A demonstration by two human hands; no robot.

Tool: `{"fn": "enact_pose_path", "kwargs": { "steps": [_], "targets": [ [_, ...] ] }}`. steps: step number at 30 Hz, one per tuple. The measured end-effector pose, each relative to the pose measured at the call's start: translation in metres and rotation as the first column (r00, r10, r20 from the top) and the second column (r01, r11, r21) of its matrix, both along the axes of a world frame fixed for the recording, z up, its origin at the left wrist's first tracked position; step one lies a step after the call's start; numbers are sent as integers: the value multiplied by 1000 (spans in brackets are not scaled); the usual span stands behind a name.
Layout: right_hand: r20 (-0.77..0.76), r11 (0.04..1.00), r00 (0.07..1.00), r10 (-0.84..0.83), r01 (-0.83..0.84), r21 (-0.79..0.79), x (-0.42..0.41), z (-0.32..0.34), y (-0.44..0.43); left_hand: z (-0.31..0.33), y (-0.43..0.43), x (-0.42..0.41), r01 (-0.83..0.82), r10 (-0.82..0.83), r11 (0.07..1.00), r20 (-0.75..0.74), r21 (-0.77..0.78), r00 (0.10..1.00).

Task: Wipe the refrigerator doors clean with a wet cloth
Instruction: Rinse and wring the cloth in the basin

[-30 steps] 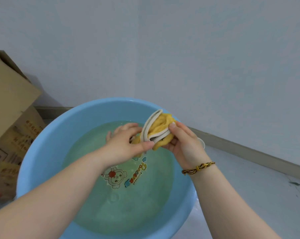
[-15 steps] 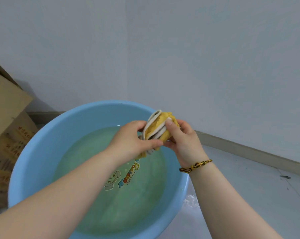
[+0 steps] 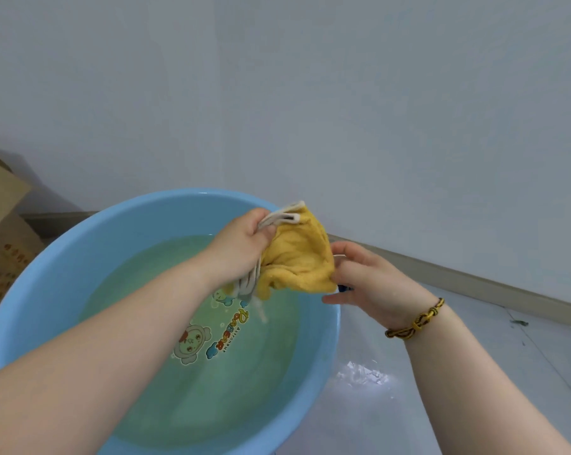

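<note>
A yellow cloth with a pale trimmed edge hangs bunched above a blue basin of greenish water. My left hand is fisted around the cloth's left side and its trim, and water runs off the lower end into the basin. My right hand pinches the cloth's right corner between thumb and fingers, its other fingers loosely spread. A yellow-and-black cord bracelet sits on my right wrist. No refrigerator is in view.
A cardboard box stands at the left against the wall. A white wall fills the background, with a grey skirting board running to the right. The pale floor beside the basin has a wet patch.
The tightly wrung bundle has loosened and spread out. My hands have drawn apart, the left gripping the trim side and the right sliding out to the corner. The cloth now drips into the basin.
</note>
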State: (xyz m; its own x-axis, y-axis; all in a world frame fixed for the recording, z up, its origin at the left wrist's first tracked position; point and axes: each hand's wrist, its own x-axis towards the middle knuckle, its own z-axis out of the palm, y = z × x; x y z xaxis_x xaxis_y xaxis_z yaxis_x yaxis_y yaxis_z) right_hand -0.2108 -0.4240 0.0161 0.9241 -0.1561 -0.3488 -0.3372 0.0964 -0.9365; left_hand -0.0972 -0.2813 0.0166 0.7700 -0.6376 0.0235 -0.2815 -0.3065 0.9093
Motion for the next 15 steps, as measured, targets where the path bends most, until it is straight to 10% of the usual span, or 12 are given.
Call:
{"fn": "enact_pose_path", "kwargs": {
  "steps": [9, 15],
  "targets": [
    [88, 951, 962, -257, 268, -153, 9, 0, 6, -1, -21, -17, 191, -191, 981, 5, 35, 982],
    [177, 974, 958, -226, 223, 39, -12, -5, 1, -19, -15, -18, 216, -211, 931, -48, 295, 976]
  ]
}}
